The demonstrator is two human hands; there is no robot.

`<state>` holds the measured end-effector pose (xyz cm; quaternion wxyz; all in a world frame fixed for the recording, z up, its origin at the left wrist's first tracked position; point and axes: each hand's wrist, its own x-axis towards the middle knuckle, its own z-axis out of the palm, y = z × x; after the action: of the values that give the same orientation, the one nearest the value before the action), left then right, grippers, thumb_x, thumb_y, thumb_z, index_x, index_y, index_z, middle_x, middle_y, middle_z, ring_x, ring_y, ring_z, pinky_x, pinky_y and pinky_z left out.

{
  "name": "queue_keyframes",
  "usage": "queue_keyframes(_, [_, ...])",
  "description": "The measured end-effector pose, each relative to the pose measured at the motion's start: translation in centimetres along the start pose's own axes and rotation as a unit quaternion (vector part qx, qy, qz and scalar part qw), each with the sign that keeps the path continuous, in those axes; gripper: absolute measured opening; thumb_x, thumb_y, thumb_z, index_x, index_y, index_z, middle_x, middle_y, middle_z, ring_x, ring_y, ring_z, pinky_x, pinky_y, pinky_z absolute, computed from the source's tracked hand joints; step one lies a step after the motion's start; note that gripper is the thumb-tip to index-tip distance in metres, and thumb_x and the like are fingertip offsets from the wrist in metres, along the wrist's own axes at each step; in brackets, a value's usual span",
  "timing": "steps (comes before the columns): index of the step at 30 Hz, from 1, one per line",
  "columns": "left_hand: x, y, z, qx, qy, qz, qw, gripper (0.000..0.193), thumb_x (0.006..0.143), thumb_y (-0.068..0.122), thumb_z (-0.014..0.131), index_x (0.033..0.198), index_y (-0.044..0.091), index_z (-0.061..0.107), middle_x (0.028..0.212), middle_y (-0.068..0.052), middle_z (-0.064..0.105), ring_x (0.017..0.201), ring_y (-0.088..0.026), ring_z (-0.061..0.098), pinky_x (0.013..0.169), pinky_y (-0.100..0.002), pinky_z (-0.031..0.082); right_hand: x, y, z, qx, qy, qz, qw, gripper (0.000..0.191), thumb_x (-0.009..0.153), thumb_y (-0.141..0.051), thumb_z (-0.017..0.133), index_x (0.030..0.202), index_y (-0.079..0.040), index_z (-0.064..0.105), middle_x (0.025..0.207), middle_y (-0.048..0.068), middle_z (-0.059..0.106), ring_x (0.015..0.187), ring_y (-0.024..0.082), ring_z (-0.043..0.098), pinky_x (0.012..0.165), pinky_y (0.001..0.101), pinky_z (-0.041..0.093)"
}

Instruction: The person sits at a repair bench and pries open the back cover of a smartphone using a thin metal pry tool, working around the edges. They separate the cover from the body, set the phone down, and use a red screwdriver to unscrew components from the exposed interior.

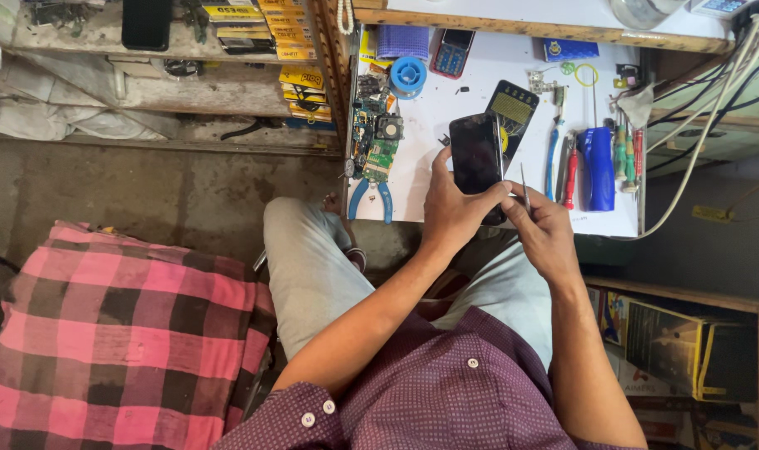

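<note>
Cramped repair stall, white tabletop (429, 125) against wooden shelving, grey concrete floor at left, pink-and-black checked cushion (121, 333) at lower left.

One black phone (477, 162) near front edge of tabletop, about mid-width, lifted slightly off surface. Long axis roughly front-to-back, top end toward far edge, tilted a little left; dark glossy face up.

Left hand (453, 208) grasping phone at near end, thumb along left side, fingers wrapped under. Right hand (546, 229) just beside phone's near right corner, pinched shut on one thin metal tool (524, 185), tip up toward far edge. Touching phone or not: cannot tell.

Counts on tabletop:
- one dark multimeter (511, 112) with yellow trim, just behind phone, partly under it
- one green circuit-board cluster (375, 137) near left edge
- one pair of blue-handled pliers (371, 200) at front left corner
- one blue solder spool (408, 75) toward far left
- one small phone with red casing (452, 52) at far edge
- one blue cylindrical bottle (597, 167) toward right edge
- several screwdrivers (625, 154) beside bottle, red, green and blue handles, exact number hard to tell
- white cable (713, 125) running off right edge

Yellow boxes (300, 79) stacked on shelf at left of tabletop.
</note>
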<state>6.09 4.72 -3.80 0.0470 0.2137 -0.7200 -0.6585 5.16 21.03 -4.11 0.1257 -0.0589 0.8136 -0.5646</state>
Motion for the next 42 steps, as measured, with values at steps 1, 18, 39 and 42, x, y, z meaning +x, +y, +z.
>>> queue_keyframes(1, [0.1,0.1,-0.1,-0.022,-0.003,-0.002,1.0,0.101,0.067,0.04,0.084,0.147,-0.003,0.039,0.123,-0.018,0.068,0.113,-0.028,0.069,0.097,-0.037,0.053,-0.1,0.0,0.0,0.008,-0.001,-0.007,1.0,0.034,0.104,-0.017,0.065,0.133,-0.001,0.068,0.074,-0.009,0.046,0.067,0.001,0.036,0.057,0.0194,0.03])
queue_keyframes(18, [0.9,-1.6,0.3,-0.136,-0.05,-0.005,0.989,0.102,0.071,0.038,0.087,0.142,-0.009,0.031,0.114,-0.016,0.071,0.099,-0.017,0.071,0.085,-0.032,0.059,-0.5,0.0,-0.1,0.109,-0.026,-0.056,0.992,0.045,0.101,0.006,0.056,0.146,0.003,0.053,0.125,0.006,0.065,0.111,0.005,0.063,0.088,0.0212,0.055])
queue_keyframes(39, [2.3,-3.4,-1.3,-0.607,-0.201,-0.099,0.762,0.074,0.104,0.072,0.039,0.134,0.007,0.057,0.103,-0.013,0.068,0.097,-0.027,0.069,0.089,-0.043,0.058,-0.4,-1.1,0.5,0.163,-0.084,0.047,0.982,0.04,0.101,-0.011,0.061,0.14,-0.003,0.062,0.119,-0.014,0.066,0.089,-0.005,0.052,0.074,0.0135,0.043])
queue_keyframes(42, [2.1,-3.5,-1.4,-0.608,-0.207,-0.086,0.761,0.073,0.105,0.073,0.04,0.133,0.007,0.057,0.101,-0.013,0.069,0.092,-0.025,0.069,0.083,-0.042,0.057,-0.5,-1.2,0.5,0.138,-0.067,0.059,0.986,0.04,0.102,-0.017,0.065,0.14,-0.005,0.067,0.097,-0.005,0.06,0.075,0.001,0.044,0.063,0.018,0.035])
